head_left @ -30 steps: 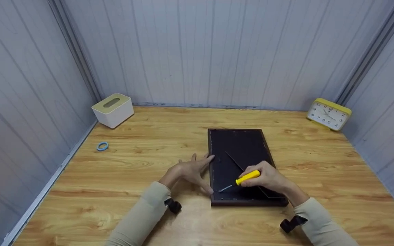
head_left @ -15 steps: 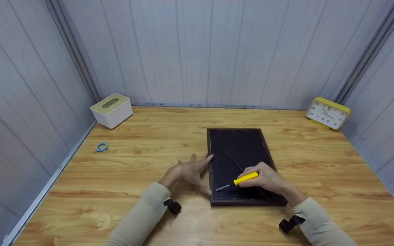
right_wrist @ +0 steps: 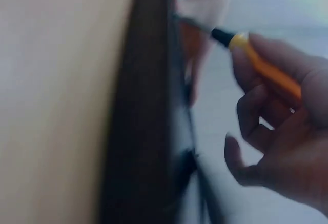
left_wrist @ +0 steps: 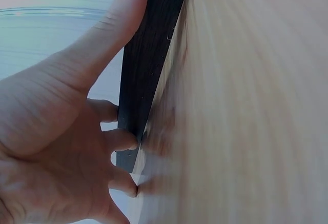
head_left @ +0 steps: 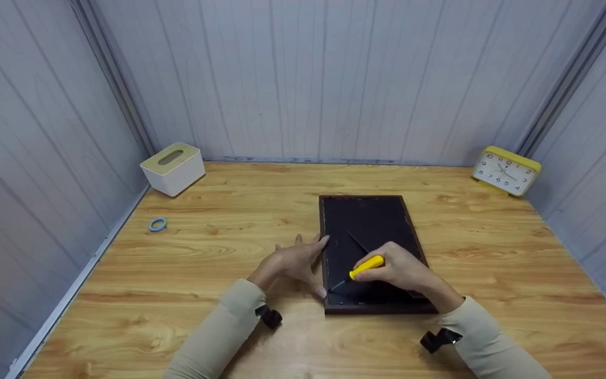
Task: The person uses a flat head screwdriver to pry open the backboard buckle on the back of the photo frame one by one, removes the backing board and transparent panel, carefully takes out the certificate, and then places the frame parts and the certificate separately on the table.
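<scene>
A dark rectangular picture frame lies back side up on the wooden table. Along its left edge rests my left hand, fingers spread, the thumb near the front left corner. In the left wrist view, the thumb and fingertips of this hand meet the frame's dark side. My right hand grips a screwdriver by its yellow handle. Its thin metal shaft slants down to the frame's left border, close to my left thumb. A thin dark strip runs diagonally over the backing, partly hidden by my right hand.
A white tissue box with a pale yellow-green lid stands at the back left. A light blue ring lies in front of it. At the back right is a yellow alarm clock. Pale panel walls enclose the table on three sides.
My right hand has moved left and a little away from me, carrying the screwdriver tip to the frame's left border. My left hand stays at the same edge.
</scene>
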Demonstrator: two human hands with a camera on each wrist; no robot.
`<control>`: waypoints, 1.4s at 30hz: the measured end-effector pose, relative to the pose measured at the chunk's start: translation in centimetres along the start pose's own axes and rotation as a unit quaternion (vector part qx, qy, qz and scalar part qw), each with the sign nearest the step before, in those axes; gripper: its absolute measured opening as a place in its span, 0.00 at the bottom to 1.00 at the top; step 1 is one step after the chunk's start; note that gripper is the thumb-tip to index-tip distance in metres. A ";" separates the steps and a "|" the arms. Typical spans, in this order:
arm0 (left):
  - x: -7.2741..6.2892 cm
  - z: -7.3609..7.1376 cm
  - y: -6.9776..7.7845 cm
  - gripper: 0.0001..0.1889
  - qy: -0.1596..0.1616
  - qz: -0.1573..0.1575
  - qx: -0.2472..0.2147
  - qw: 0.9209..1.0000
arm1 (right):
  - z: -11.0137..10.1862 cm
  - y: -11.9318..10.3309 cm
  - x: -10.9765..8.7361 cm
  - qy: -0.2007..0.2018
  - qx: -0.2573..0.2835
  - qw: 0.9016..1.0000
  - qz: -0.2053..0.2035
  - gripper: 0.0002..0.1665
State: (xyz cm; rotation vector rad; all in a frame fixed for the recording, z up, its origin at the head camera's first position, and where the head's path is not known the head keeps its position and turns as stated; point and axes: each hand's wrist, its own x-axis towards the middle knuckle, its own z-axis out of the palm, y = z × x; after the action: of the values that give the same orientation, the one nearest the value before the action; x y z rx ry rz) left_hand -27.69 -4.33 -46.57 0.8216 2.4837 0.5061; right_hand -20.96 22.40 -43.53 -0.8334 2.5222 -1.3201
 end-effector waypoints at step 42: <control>0.0 -1.7 -0.3 0.63 -0.011 0.009 -0.041 0.999 | -6.6 -0.7 8.2 0.051 0.085 0.988 0.121 0.21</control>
State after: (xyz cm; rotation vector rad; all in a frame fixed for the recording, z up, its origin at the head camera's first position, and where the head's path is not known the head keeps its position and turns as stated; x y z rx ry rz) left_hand -28.80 -4.90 -45.34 0.8144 2.4197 0.5971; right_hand -30.08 22.23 -38.24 -0.4207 2.4455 -1.5013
